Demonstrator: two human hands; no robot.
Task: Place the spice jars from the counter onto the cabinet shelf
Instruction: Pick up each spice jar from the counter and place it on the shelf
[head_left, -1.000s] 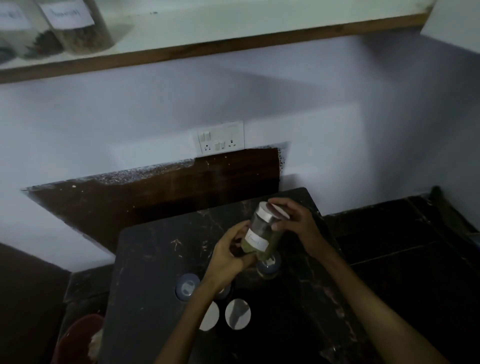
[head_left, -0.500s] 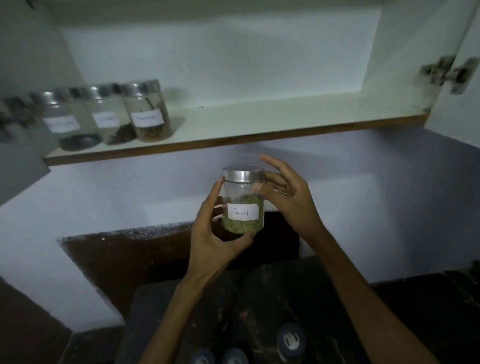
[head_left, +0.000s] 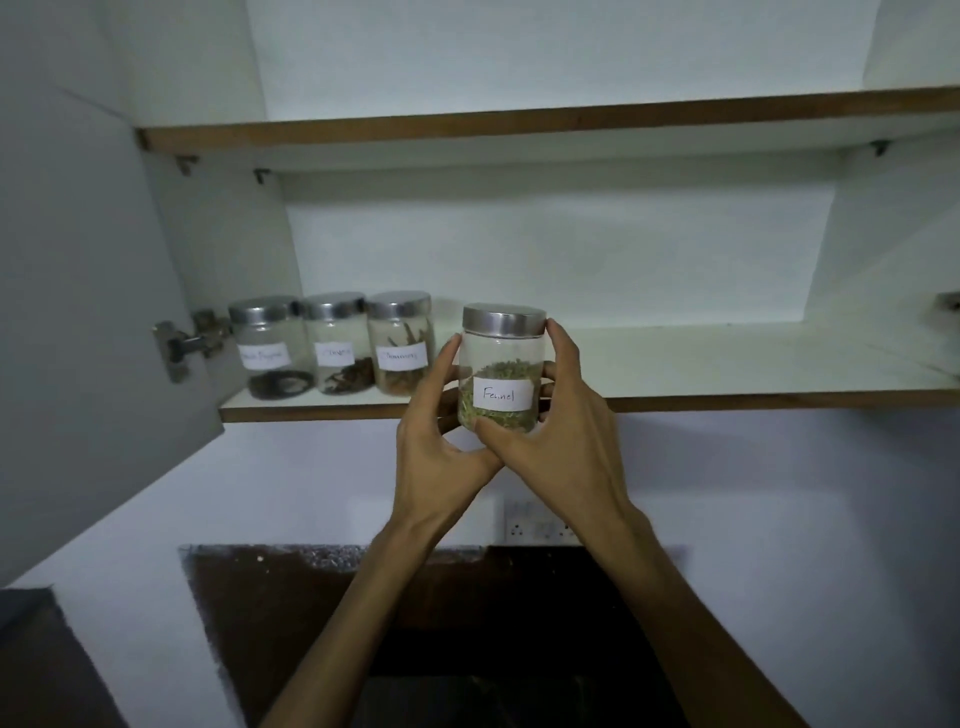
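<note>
A: What do the two hands hold?

B: Both hold one glass jar labelled "Fennel" (head_left: 502, 369). It stands upright between them, with a silver lid and green seeds in its lower half. The left hand (head_left: 441, 447) curls around the jar's left side and its fingers wrap behind. The right hand (head_left: 566, 441) curls around the right side, its thumb lies under the bottom front and one fingertip touches the lid's edge.

A: Where is the jar compared with the shelf?

B: It is in front of the lower cabinet shelf (head_left: 727, 400), at the front edge. I cannot tell if its bottom rests on the shelf.

A: What is near the hands?

B: Just left of the left hand, three labelled spice jars (head_left: 332, 345) stand in a row on this shelf, side by side. Their labels are too blurred to read. Further left is the open cabinet door (head_left: 78, 312). Below the hands, a white wall socket (head_left: 540, 527) shows between the forearms.
</note>
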